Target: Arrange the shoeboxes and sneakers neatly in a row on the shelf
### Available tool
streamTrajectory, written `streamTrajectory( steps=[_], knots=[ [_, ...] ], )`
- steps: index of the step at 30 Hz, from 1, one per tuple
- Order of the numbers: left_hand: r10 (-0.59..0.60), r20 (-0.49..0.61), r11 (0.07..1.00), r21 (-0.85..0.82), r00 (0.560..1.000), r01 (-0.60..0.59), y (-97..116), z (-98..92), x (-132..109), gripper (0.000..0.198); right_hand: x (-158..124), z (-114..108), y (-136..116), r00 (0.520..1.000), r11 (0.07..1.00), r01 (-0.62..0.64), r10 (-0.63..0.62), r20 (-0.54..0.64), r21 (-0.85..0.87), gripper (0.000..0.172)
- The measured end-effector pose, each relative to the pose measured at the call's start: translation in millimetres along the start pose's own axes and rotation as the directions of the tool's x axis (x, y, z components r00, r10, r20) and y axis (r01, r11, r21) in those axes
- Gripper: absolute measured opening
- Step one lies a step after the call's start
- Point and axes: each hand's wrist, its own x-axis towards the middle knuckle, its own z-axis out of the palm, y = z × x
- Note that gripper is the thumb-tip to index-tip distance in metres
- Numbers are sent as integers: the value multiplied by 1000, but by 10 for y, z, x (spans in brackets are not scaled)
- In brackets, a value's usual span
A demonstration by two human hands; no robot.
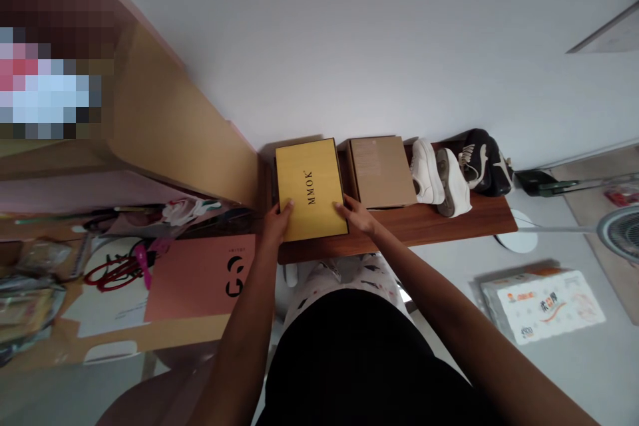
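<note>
At the left end of the reddish-brown wooden shelf (434,225), left hand (279,221) and right hand (358,215) hold a yellow rectangular box (319,173) lettered MMOK, each grip partly closed on a side edge, thumb on top. Uneven pressure might tilt it into the brown cardboard box (382,173) alongside; both appear covered, contents hidden.

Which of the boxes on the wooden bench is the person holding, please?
The yellow MMOK box, gripped at opposite sides by the left hand and right hand; the plain brown cardboard box to its right is held by neither.
</note>
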Motion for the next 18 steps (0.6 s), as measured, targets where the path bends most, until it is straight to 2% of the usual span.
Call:
streamTrajectory(
  steps=[5,8,13,18],
  knots=[
    [51,-17,994,98,999,-49,-39,68,92,39,137,-32,238,998,994,-34,29,-53,-102,62],
    [75,-16,985,155,997,-71,-36,98,123,38,198,-54,316,997,982,-42,30,-70,-186,53],
    [68,-6,980,186,998,-66,-53,113,175,40,255,-55,353,996,967,-66,48,-79,-247,42],
    [60,-29,984,168,998,-54,-119,131,230,41,267,-44,340,992,963,-93,70,-101,-254,41]
  ],
)
